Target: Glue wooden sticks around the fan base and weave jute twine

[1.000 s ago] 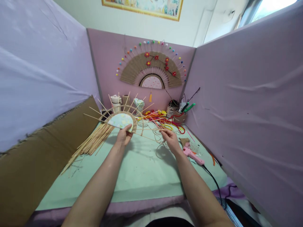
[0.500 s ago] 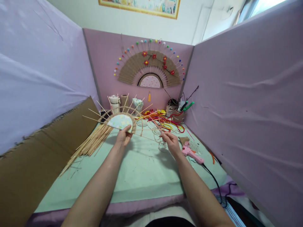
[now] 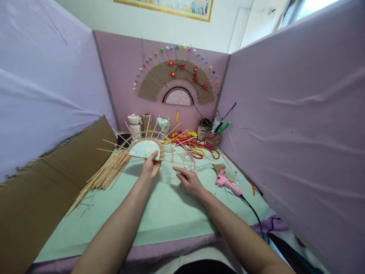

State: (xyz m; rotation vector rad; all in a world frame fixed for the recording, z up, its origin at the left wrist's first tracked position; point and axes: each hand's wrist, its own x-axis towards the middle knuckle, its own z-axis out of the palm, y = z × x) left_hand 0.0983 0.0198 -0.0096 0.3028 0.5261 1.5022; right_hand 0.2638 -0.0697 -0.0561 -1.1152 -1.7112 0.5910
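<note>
My left hand (image 3: pixel 151 165) is closed on the right lower corner of a small half-round fan frame (image 3: pixel 144 148), thumb on its pale floral panel. Thin sticks fan out from the panel, with twine woven around its curved rim. A wider arc of twine (image 3: pixel 172 150) crosses the sticks and comes down on the right. My right hand (image 3: pixel 188 179) is at the lower end of that arc, index finger stretched to it and the other fingers curled. Twine is in its fingers, though the grip is only partly visible.
A bundle of sticks (image 3: pixel 107 171) lies at left beside a cardboard sheet (image 3: pixel 57 182). Tangled coloured cords (image 3: pixel 199 148) lie at the back right. A pink glue gun (image 3: pixel 228 182) rests at right, its cable trailing off the edge. A larger decorated fan (image 3: pixel 154 83) hangs behind.
My right hand has moved left, from holding the twine stretched out at the right to close beside the fan frame. My left hand keeps its hold, and the view has shifted slightly.
</note>
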